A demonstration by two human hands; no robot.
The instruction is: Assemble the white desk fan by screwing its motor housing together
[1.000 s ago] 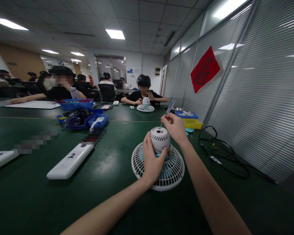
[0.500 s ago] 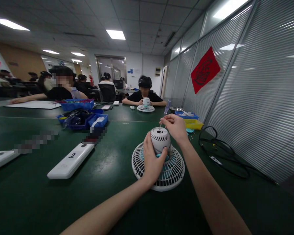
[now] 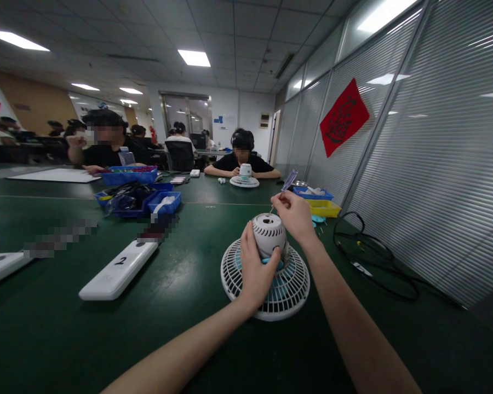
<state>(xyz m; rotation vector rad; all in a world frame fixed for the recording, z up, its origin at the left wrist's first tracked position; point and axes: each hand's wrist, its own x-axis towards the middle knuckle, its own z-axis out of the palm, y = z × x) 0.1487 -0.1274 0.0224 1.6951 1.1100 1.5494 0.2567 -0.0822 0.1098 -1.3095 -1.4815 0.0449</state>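
Observation:
A small white fan (image 3: 287, 290) lies face down on the green table (image 3: 189, 306), its round motor housing (image 3: 268, 232) pointing up. My left hand (image 3: 254, 268) is wrapped round the housing from the left. My right hand (image 3: 296, 216) pinches a thin screwdriver (image 3: 285, 184) with a clear bluish handle, its tip at the top of the housing.
A white bar marked 2 (image 3: 119, 269) lies at the left. Blue bins (image 3: 137, 197) stand farther back, blue and yellow trays (image 3: 322, 205) at the right, a black cable (image 3: 370, 257) by the glass wall. Other people sit at the far side, one with another fan (image 3: 244, 178).
The screwdriver handle has tilted back to the right after standing more upright half a second ago. My left hand has stayed on the housing. A person at the far left has raised a hand.

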